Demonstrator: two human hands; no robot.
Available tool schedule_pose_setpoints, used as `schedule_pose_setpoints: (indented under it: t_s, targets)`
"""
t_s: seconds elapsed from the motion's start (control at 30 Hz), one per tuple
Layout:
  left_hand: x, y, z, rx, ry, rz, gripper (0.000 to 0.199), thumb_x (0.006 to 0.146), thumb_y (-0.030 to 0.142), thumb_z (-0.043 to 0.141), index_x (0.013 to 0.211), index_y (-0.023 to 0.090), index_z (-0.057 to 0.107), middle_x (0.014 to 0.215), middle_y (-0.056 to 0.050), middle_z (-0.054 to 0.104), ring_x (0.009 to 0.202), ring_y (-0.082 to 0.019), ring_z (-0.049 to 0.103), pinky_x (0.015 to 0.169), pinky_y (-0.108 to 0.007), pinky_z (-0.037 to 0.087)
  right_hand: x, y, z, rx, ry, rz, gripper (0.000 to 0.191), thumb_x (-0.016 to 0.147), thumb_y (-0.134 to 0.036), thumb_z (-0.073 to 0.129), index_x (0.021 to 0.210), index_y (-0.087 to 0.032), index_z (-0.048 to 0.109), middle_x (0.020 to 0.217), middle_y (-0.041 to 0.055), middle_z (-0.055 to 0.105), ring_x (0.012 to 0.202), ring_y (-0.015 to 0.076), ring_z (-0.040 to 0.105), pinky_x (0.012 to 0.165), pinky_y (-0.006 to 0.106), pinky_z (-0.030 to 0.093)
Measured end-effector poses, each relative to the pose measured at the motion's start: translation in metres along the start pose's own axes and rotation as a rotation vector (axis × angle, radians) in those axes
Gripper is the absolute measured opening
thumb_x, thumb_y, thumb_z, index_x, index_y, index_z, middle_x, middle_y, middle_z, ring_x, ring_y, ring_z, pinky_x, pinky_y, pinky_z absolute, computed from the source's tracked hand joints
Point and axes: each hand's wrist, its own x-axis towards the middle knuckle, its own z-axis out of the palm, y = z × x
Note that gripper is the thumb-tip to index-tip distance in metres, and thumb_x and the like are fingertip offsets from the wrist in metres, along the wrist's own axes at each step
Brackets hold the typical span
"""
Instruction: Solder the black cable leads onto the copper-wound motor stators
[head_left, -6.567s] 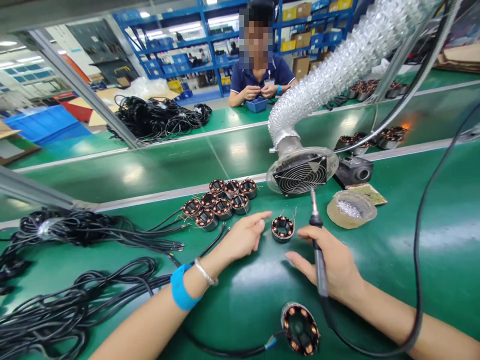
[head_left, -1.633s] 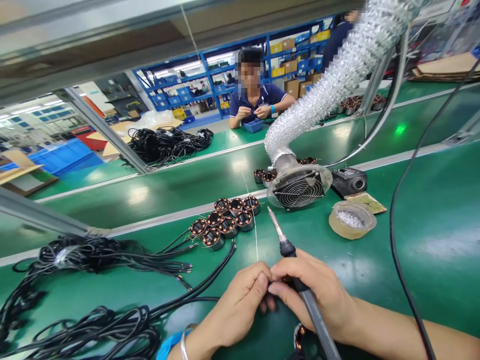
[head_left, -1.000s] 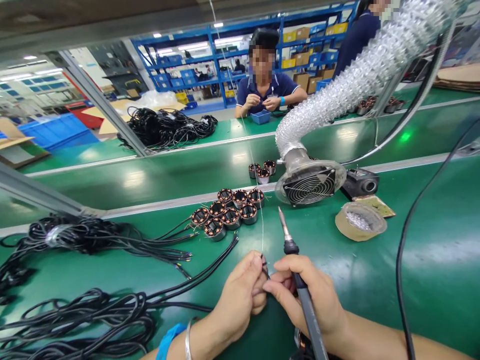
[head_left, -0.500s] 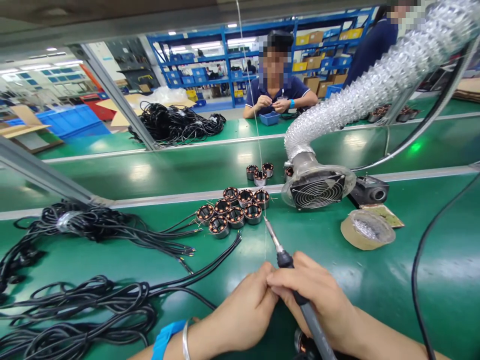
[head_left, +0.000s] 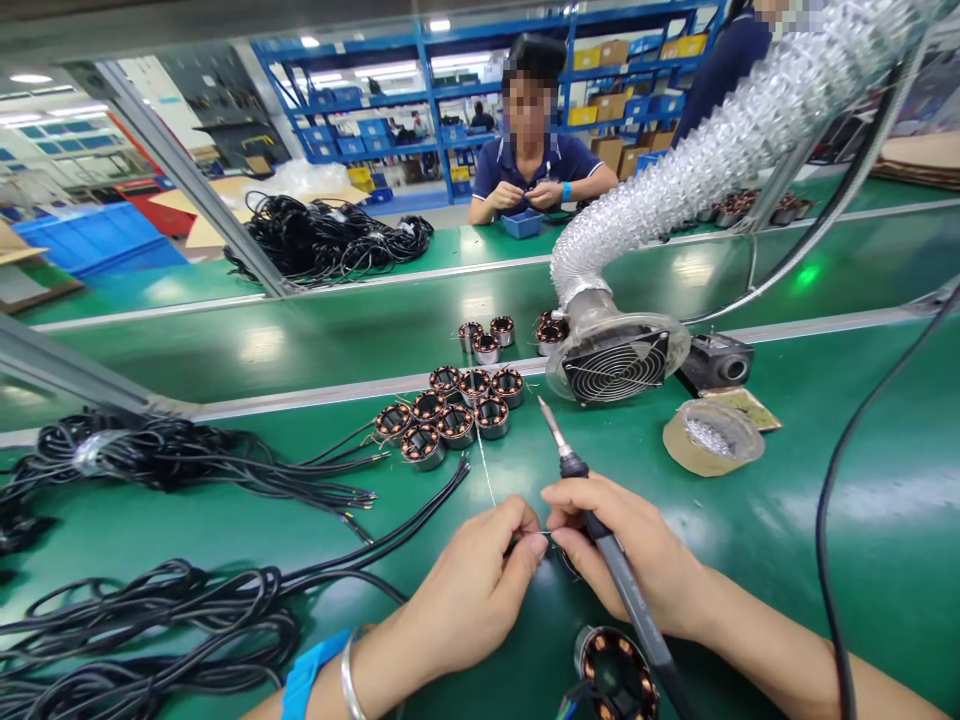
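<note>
My left hand (head_left: 469,575) pinches a thin silvery solder wire (head_left: 486,472) that rises from the fingers past the cluster of stators. A short end of it sticks out toward the right fingertips. My right hand (head_left: 645,550) is closed around a soldering iron (head_left: 628,585), its tip pointing up and away from me, touching nothing. Thumb and forefinger of that hand come close to the wire's end. Below my hands lies a copper-wound stator (head_left: 585,650), with coloured leads beside it. Another round part behind the right fingers is mostly hidden.
Several stators (head_left: 424,447) stand grouped ahead. Black cables (head_left: 187,610) cover the left side. A fume fan (head_left: 619,368) on a silver duct (head_left: 675,200), an iron stand (head_left: 716,362) and a round tub (head_left: 711,440) are at right. A co-worker (head_left: 529,165) sits opposite.
My hands have moved apart slightly, showing a bit of wire between them. The stator below has come further into view. The whole view has shifted a little.
</note>
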Motion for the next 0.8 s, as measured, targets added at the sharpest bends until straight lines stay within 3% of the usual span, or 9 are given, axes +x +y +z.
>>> schedule_pose_setpoints:
  t_s: [0.4, 0.53, 0.63, 0.7, 0.8]
  targets:
    - [0.002, -0.004, 0.001, -0.091, 0.039, -0.021, 0.021, 0.095, 0.029, 0.049, 0.077, 0.021, 0.05, 0.077, 0.001, 0.057, 0.072, -0.016, 0.047, 0.066, -0.027, 0.034, -0.006, 0.005, 0.002, 0.0, -0.018, 0.009, 0.035, 0.089, -0.007, 0.048, 0.122, -0.02, 0.049, 0.084, 0.0016, 0.06, 0.072, 0.015, 0.056, 0.064, 0.026, 0.052]
    - [0.007, -0.01, 0.003, -0.424, -0.065, -0.123, 0.028, 0.091, 0.041, 0.054, 0.074, 0.019, 0.051, 0.069, 0.001, 0.056, 0.066, -0.014, 0.046, 0.062, -0.025, 0.033, -0.007, 0.006, 0.002, -0.004, -0.071, -0.04, 0.032, 0.091, -0.005, 0.046, 0.119, -0.02, 0.05, 0.091, 0.004, 0.062, 0.072, 0.0156, 0.051, 0.066, 0.028, 0.048]
    - [0.012, -0.014, 0.007, -0.695, -0.166, -0.252, 0.036, 0.086, 0.051, 0.057, 0.073, 0.018, 0.052, 0.052, 0.004, 0.051, 0.049, -0.01, 0.034, 0.051, -0.023, 0.025, -0.007, 0.006, 0.004, -0.008, -0.112, -0.05, 0.03, 0.092, -0.005, 0.044, 0.118, -0.02, 0.05, 0.087, 0.0039, 0.061, 0.072, 0.0167, 0.048, 0.065, 0.03, 0.046]
    - [0.013, -0.015, 0.01, -0.767, -0.137, -0.304, 0.036, 0.082, 0.052, 0.061, 0.072, 0.018, 0.052, 0.044, 0.008, 0.043, 0.043, -0.007, 0.023, 0.046, -0.022, 0.018, -0.006, 0.006, 0.006, -0.019, -0.093, -0.039, 0.029, 0.092, -0.005, 0.043, 0.116, -0.019, 0.051, 0.086, 0.0036, 0.061, 0.072, 0.0167, 0.049, 0.064, 0.03, 0.046]
    - [0.014, -0.014, 0.014, -0.793, -0.013, -0.312, 0.029, 0.08, 0.044, 0.063, 0.07, 0.019, 0.052, 0.042, 0.01, 0.037, 0.041, -0.007, 0.02, 0.044, -0.021, 0.015, -0.003, 0.004, 0.006, -0.047, 0.004, -0.013, 0.026, 0.092, -0.007, 0.045, 0.114, -0.02, 0.052, 0.084, 0.0027, 0.063, 0.07, 0.0156, 0.052, 0.062, 0.028, 0.049]
